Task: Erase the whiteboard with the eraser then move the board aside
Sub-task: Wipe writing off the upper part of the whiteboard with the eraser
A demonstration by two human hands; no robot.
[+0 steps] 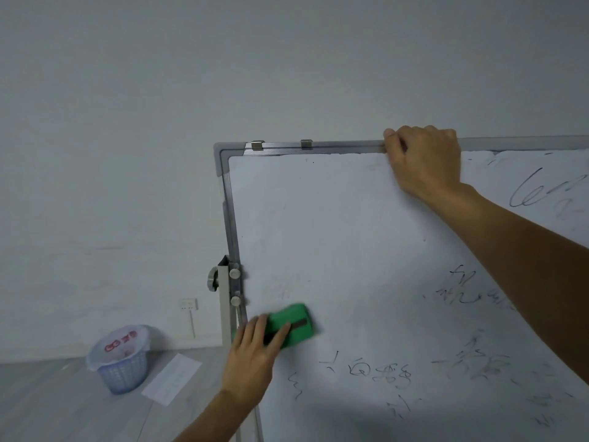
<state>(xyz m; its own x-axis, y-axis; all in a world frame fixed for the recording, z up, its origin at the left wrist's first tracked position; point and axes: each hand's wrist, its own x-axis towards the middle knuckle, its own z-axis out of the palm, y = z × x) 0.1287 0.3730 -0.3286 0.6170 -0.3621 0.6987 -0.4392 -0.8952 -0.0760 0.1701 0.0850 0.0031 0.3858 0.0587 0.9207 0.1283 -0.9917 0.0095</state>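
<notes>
Left hand (251, 349) holds the green eraser (294, 323) flat on the whiteboard (318, 218), low by its left edge. Right hand (427, 161) grips the top rail (334, 144). Lots of writing (382, 371) is left. Pushing too hard could make the board swing or roll away.

One head-worn wide-angle view; close before the whiteboard (334, 234), upper-left corner
</notes>
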